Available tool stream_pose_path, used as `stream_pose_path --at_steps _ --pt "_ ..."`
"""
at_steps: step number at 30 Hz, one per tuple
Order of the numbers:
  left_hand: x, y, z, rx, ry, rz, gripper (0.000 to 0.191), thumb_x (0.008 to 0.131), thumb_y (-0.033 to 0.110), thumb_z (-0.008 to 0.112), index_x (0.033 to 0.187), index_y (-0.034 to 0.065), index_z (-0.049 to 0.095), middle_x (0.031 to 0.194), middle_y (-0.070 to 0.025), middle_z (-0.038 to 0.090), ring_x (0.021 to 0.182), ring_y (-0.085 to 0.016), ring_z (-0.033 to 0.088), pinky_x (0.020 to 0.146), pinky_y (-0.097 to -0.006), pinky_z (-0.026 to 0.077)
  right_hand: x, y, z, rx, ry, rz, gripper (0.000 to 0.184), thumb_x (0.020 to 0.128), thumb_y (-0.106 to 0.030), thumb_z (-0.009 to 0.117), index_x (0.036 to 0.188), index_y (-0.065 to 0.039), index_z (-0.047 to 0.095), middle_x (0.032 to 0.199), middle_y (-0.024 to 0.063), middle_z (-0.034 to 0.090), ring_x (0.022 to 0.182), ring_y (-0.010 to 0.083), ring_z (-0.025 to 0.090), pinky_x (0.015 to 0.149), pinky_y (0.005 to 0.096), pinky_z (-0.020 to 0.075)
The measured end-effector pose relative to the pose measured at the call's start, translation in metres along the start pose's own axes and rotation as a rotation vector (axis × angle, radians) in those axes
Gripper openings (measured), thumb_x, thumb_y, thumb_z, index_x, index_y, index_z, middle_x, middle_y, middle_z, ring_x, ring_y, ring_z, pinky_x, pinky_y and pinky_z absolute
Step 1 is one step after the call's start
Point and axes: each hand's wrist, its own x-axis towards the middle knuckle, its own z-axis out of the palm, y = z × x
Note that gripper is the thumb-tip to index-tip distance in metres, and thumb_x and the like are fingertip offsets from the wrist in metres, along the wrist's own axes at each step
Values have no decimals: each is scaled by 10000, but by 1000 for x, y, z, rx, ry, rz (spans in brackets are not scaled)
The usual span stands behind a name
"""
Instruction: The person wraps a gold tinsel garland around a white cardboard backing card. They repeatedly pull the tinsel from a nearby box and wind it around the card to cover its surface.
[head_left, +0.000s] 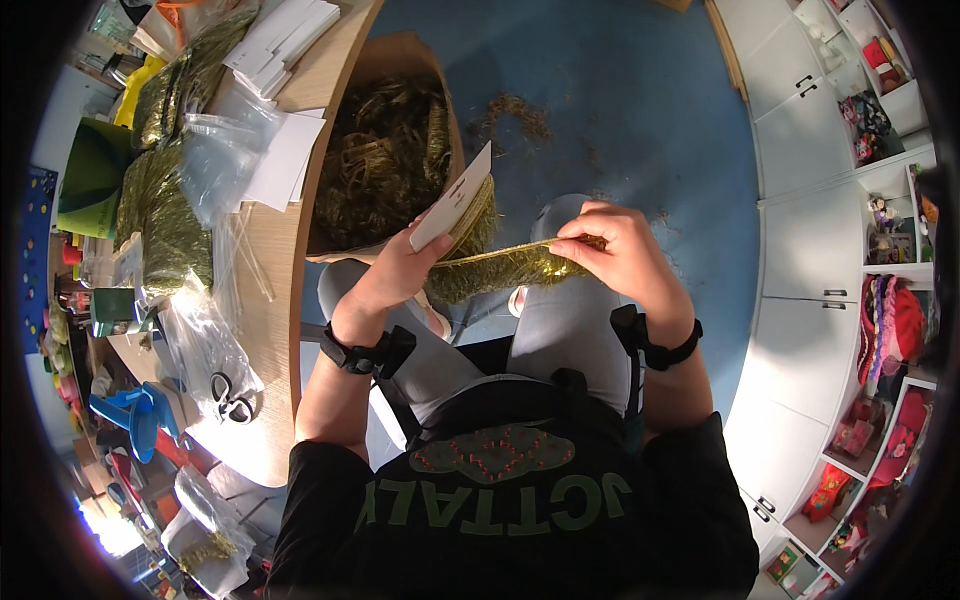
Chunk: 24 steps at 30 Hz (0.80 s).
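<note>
My left hand (409, 262) grips a white card (455, 199) that has gold tinsel fringe (480, 214) wound around it. From the card, a stretch of the fringe (510, 268) runs to the right across my knees, its braided edge on top and its strands hanging down. Its other visible end is pinched between the thumb and fingers of my right hand (611, 238). Just beyond my left hand stands an open cardboard box (454, 135) filled with a dark gold tangle of tinsel (382, 150).
The wooden table (274, 300) on my left bears bagged tinsel (161, 217), white cards (281, 45), clear plastic bags (225, 150), black-handled scissors (232, 401) and a blue tape dispenser (139, 420). Loose strands (517, 116) litter the blue floor. White cabinets (802, 247) line the right side.
</note>
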Motion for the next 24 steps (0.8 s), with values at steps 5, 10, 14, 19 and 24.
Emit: stream_pose_path --at_steps 5,10,14,19,24 --pt "-1 -4 -6 7 -77 101 430 1003 176 558 1374 -25 476 1261 -65 577 1172 -128 476 1025 -266 366 10 31 8 99 5 185 104 824 -77 756 882 4 724 727 50 629 652 108 604 600 250 473" --pt "-8 -5 -4 37 -126 105 434 999 199 570 1368 -14 488 1207 -61 611 1071 -125 537 936 -264 435 24 63 18 169 -19 263 113 824 -102 758 909 -31 738 802 53 667 739 135 650 669 267 499" --pt "-14 5 3 57 -133 30 457 997 233 564 1385 11 471 1196 -85 609 1007 -137 587 678 -281 564 29 74 28 196 23 253 105 815 -105 761 894 -39 742 846 64 662 771 154 656 686 287 508" --pt "-19 19 7 -2 -109 -111 424 986 169 589 1345 -35 493 1256 -66 586 1145 -145 499 1008 -291 401 32 80 35 111 34 235 109 811 -114 764 888 -40 738 844 63 642 764 178 651 694 304 514" --pt "-17 15 6 8 -153 -53 477 990 234 567 1392 1 457 1232 -95 591 1035 -154 578 649 -289 515 31 83 42 107 52 243 122 813 -128 760 885 -35 726 857 78 637 776 203 652 701 317 516"
